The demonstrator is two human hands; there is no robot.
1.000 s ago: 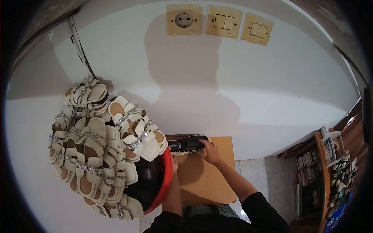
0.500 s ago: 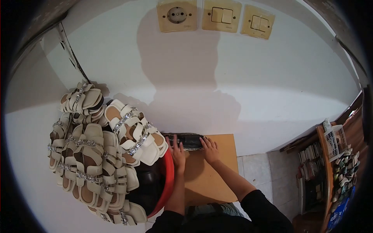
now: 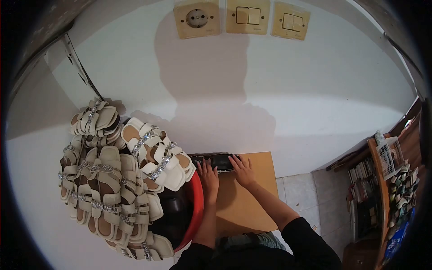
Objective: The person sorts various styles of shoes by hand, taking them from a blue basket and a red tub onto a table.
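On a light brown wooden table (image 3: pixel 234 204) against the wall lies a long black item (image 3: pixel 222 162) with pale stitching along its edge; its exact kind cannot be made out. My left hand (image 3: pixel 209 177) rests its outstretched fingers on the item's near edge, left of the middle. Toward the item's right end, my right hand (image 3: pixel 244 172) lays spread fingers over the top. Neither hand is wrapped round it. Just left of my left forearm stands a red tub (image 3: pixel 197 211), and white sandals (image 3: pixel 157 155) with jewelled straps lie above its rim.
Many cream sandals (image 3: pixel 105 189) with jewelled straps are heaped at the left. A socket (image 3: pixel 197 19) and light switches (image 3: pixel 247 16) are on the wall ahead. To the right, a wooden shelf (image 3: pixel 378 180) carries a white wire basket (image 3: pixel 390 157), with books (image 3: pixel 361 180) below.
My left hand has moved slightly right, its fingers closer together on the black item. My right hand's fingers reach a little further over it. The camera view has shifted slightly.
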